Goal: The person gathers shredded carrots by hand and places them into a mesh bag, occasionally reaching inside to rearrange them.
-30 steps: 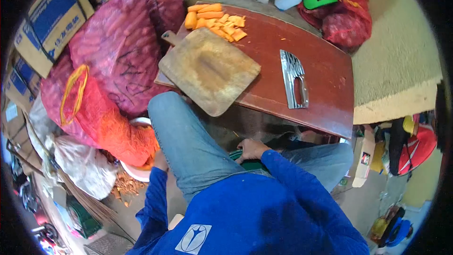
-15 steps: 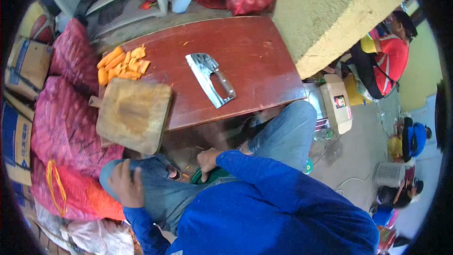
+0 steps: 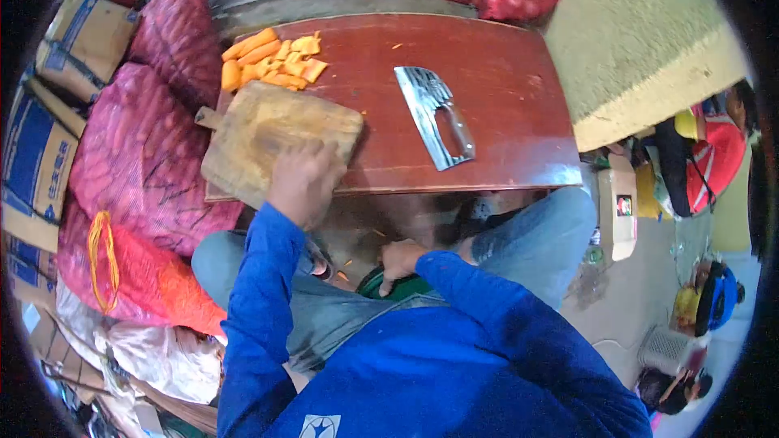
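Note:
My left hand (image 3: pixel 307 178) is over the near part of the wooden cutting board (image 3: pixel 243 138), fingers slightly spread and a little blurred. The board lies on the table's left end, its short handle pointing left. Behind it is a pile of peeled carrots and carrot chunks (image 3: pixel 272 58). My right hand (image 3: pixel 402 262) is low between my thighs, thumb and fingers closed over the edge of a green round-edged thing (image 3: pixel 414 287), mostly hidden by my clothes. A cleaver (image 3: pixel 430 118) lies flat on the tabletop, right of the board, with its handle toward the right.
The red-brown table (image 3: pixel 503 97) stands before my knees. Pink mesh sacks (image 3: pixel 146 154) and cardboard boxes (image 3: pixel 85 32) crowd the left side. A yellow wall ledge (image 3: pixel 649 49) borders the table's right. Other people sit farther right, one in a red top (image 3: pixel 718 162).
My left hand has moved from above my left knee up and right to the board. My right hand stays at the green edge. The view has shifted, so the table appears farther right.

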A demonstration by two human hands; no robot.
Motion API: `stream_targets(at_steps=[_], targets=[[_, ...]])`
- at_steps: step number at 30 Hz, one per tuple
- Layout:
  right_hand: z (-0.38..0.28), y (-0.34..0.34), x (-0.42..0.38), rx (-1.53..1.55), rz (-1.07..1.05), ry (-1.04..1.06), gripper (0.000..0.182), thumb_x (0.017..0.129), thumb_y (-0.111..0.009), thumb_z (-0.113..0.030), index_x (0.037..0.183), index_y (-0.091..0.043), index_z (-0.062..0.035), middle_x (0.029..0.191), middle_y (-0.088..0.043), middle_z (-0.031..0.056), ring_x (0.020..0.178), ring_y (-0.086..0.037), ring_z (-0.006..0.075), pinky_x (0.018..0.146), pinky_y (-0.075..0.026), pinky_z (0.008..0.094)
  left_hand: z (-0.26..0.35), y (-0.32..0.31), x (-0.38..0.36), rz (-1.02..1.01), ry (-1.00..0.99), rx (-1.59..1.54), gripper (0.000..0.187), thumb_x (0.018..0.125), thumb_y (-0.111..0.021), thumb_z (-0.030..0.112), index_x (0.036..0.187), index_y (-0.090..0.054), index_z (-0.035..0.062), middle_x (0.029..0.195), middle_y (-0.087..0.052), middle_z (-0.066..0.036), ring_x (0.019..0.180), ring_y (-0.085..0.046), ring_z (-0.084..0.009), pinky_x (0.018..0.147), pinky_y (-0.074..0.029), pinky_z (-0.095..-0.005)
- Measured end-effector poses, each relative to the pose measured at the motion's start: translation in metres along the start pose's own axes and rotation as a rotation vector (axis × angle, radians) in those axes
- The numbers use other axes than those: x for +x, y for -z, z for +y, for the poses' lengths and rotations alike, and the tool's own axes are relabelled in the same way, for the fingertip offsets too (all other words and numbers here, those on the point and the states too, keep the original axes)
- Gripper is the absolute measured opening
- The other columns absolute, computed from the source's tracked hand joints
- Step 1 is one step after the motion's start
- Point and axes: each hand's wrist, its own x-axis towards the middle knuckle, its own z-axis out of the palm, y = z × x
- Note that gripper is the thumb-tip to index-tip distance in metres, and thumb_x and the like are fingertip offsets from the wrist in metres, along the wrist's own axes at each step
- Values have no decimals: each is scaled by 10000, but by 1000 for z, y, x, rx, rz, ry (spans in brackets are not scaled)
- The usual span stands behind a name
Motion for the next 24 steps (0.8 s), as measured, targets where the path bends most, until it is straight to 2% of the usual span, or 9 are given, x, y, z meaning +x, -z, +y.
stream_targets(at_steps=[6, 8, 12, 13, 15, 17, 19, 22, 24], targets=[[-2, 11, -1, 11, -48, 96, 644, 582, -881, -467, 1040, -741, -36, 1034, -728, 190, 1013, -681, 375, 861, -524, 480, -76, -7, -9, 129, 233, 73, 236, 814, -729, 217, 943, -712, 20, 904, -673, -191, 854, -639, -387, 752, -511, -470], [-1, 14, -8, 31, -30, 110, 658, 581, -881, -475, 1049, -734, -36, 1038, -726, 195, 1015, -679, 381, 865, -521, 483, -83, 0, -12, 226, 267, 87, 267, 825, -729, 219, 1007, -729, 24, 943, -686, -196, 888, -654, -381, 764, -523, -458], [2, 7, -9, 12, 30, 144, 683, 592, -876, -484, 1086, -715, -40, 1050, -718, 203, 1028, -669, 394, 896, -511, 481, -151, 13, -30, 416, 619, 109, 357, 866, -715, 305, 1095, -726, 32, 1017, -704, -213, 927, -682, -366, 784, -534, -427], [2, 11, -15, 26, 6, 157, 772, 615, -859, -507, 1188, -671, -24, 1122, -696, 208, 1059, -653, 399, 913, -505, 483, -173, 16, -35, 421, 615, 107, 357, 866, -715, 305, 1095, -726, 32, 1017, -704, -213, 927, -682, -366, 784, -534, -427], [3, 6, -19, -89, 100, 183, 800, 641, -844, -514, 1231, -644, -12, 1162, -678, 211, 1067, -643, 408, 919, -505, 483, -207, 17, -45, 252, 958, 77, 442, 869, -713, 383, 1118, -714, 18, 1036, -711, -225, 942, -694, -361, 801, -535, -417], [14, 4, -22, -201, 188, 201, 828, 666, -829, -520, 1273, -618, 1, 1201, -659, 214, 1074, -634, 417, 924, -505, 483, -209, 22, -46, 281, 943, 88, 474, 872, -709, 406, 1117, -708, 0, 1022, -715, -231, 935, -698, -364, 808, -532, -419], [34, 0, -25, -40, 381, 233, 833, 737, -790, -524, 1345, -567, 0, 1230, -633, 203, 1053, -635, 404, 919, -511, 499, -227, 22, -49, 307, 906, 108, 550, 871, -701, 453, 1092, -700, -50, 945, -725, -242, 906, -706, -370, 829, -526, -425], [70, 19, -53, 983, 568, 146, 613, 809, -787, -419, 1204, -611, 15, 1041, -680, 184, 864, -690, 305, 768, -573, 461, -271, 10, -68, 232, 1179, -516, 481, 950, -657, 421, 997, -703, -55, 900, -734, -119, 805, -703, -205, 670, -534, -355], [74, 51, -97, 1765, 577, 52, 325, 892, -732, -232, 1091, -620, -2, 979, -687, 137, 769, -700, 250, 665, -577, 425, -262, 6, -61, 231, 1232, -771, 485, 964, -631, 440, 1029, -702, -35, 920, -734, -106, 790, -705, -208, 666, -549, -349]])
